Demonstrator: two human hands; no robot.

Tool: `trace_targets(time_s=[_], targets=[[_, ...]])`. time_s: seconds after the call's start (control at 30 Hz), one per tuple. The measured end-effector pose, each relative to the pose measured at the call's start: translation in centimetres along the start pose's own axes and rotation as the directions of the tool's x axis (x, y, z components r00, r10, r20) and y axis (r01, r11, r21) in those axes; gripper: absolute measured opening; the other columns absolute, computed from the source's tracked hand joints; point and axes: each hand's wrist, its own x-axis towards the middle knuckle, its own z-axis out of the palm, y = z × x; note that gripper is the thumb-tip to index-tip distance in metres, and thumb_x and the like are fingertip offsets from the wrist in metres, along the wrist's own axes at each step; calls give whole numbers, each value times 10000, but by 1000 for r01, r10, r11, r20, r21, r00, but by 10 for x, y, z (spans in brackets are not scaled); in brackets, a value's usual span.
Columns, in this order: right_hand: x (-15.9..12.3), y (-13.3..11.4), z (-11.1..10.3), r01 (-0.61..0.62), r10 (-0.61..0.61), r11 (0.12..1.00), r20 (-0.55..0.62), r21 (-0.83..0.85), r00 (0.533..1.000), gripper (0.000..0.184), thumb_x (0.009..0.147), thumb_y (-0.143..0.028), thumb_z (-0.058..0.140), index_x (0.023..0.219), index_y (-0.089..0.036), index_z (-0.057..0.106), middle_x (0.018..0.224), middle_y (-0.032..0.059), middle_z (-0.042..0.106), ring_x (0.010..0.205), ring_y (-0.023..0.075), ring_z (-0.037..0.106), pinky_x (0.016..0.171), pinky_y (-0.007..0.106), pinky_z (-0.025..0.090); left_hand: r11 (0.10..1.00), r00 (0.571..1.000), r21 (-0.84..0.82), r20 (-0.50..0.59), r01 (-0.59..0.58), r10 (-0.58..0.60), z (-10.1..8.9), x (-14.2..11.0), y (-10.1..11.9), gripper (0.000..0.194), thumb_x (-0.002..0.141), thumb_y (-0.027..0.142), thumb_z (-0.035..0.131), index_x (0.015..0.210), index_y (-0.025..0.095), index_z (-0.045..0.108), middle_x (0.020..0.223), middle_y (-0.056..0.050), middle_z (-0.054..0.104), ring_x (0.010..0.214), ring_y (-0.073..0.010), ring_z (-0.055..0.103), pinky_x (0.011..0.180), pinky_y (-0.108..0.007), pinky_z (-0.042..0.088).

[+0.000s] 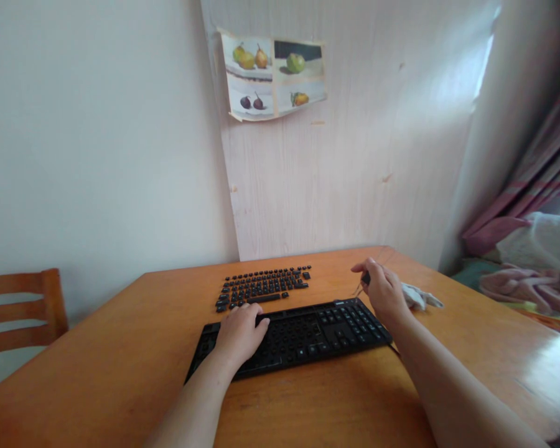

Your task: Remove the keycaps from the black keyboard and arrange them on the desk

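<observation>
A black keyboard (pixel 292 339) lies slightly aslant on the table. Most keycaps are off its left and middle parts, while the right-hand block still carries its keys. My left hand (pixel 242 333) rests flat on the keyboard's left part, thumb apart from the fingers. Above the table, just beyond the keyboard's right back corner, my right hand (pixel 382 291) is closed around a keycap puller (pixel 366 278) with a black handle and thin wire prongs that point down and left. Behind the keyboard, loose black keycaps (pixel 261 286) lie in rows, a long space bar among them.
A crumpled pale cloth (pixel 420 297) lies right of my right hand. The keyboard's cable (pixel 394 350) shows at its right edge. The wooden table (pixel 102 361) meets a wall panel with fruit pictures (pixel 275 78). A wooden chair (pixel 23 311) stands at left; bedding (pixel 518 280) is at right.
</observation>
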Motion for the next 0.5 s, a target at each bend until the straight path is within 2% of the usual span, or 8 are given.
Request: trace_targets(time_s=[0.1, 0.2, 0.37, 0.5], targets=[[-2, -4, 4, -16, 17, 998, -22, 61, 1000, 542, 869, -647, 397, 806, -184, 672, 578, 6, 509, 524, 161, 464, 483, 284, 347, 1000, 1000, 11, 8, 1, -1, 0, -1, 0, 210, 882, 363, 515, 964, 220, 646, 1022, -68, 682, 972, -230, 612, 827, -326, 424], [-5, -9, 8, -51, 49, 994, 25, 101, 998, 510, 866, -634, 434, 849, -178, 663, 509, -29, 450, 472, 143, 429, 455, 267, 315, 1000, 1000, 15, 17, 2, -3, -2, -1, 2, 203, 881, 343, 513, 964, 214, 645, 1035, -74, 679, 980, -231, 611, 832, -327, 424], [-12, -16, 14, -172, 141, 967, 170, 190, 975, 495, 842, -627, 513, 980, -170, 646, 546, -25, 531, 460, 113, 444, 444, 236, 315, 1000, 999, 5, 40, -8, 8, -4, -1, 4, 203, 877, 312, 511, 980, 200, 647, 1049, -79, 682, 985, -234, 611, 850, -327, 428], [-17, -20, 19, -252, 181, 925, 254, 285, 950, 494, 820, -624, 568, 998, -168, 640, 625, 5, 596, 485, 101, 476, 466, 229, 368, 1000, 999, -23, 48, -13, 15, -4, -3, 3, 199, 863, 279, 524, 989, 188, 648, 1045, -85, 681, 999, -232, 607, 870, -321, 433]])
